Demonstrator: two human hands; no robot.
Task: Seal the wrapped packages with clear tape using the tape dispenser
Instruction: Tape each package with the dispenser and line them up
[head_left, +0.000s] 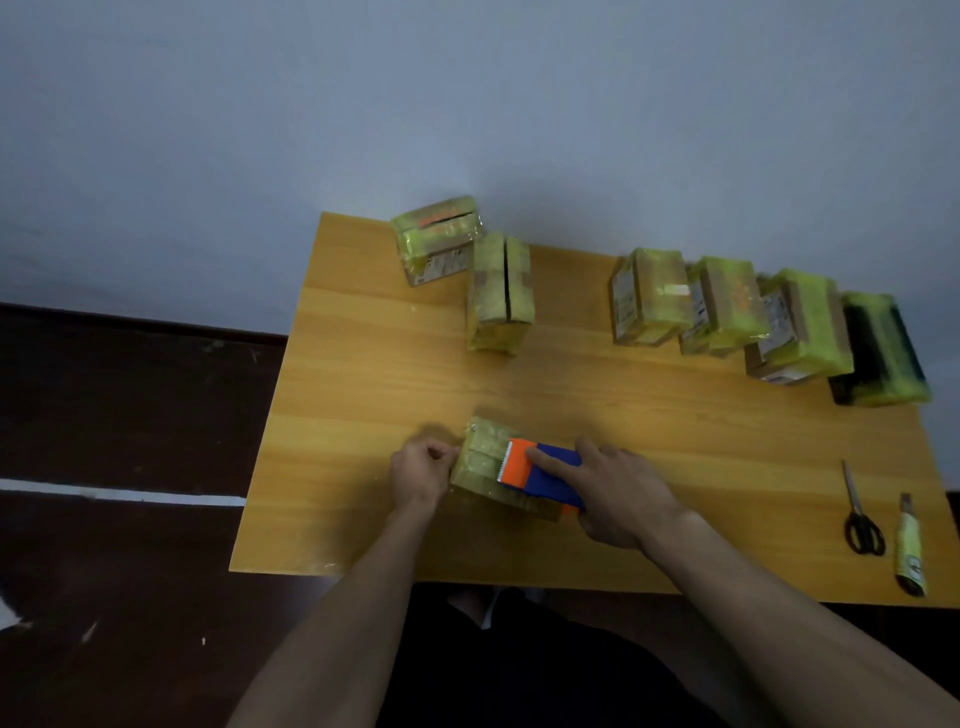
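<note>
- The wooden table (649, 431) stands against a pale wall, with dark floor to its left.
- A row of four wrapped packages (727, 306) leans along the far right edge, the rightmost one (883, 348) dark under its yellow-green film and closest to the right corner.
- Two more packages (498, 296) sit near the far left corner, touching each other, the farther one (436, 236) right at the far edge.
- The package being sealed (483, 457) lies near the near edge, left of the middle, wrapped in shiny yellowish film.
- The right hand (618, 493) grasps the tape dispenser (540, 470), fingers curled round its blue body and the index finger stretched forward onto the orange head, which rests on top of the package.
- The left hand (421, 470) is at the package's left end, fingers curled and pinching at that end; what exactly they pinch cannot be told.
- Black-handled scissors (860, 512) lie near the right near corner, blades pointing away.
- A utility knife (909, 545) with a yellow body lies just beside the scissors, closer to the right edge.
</note>
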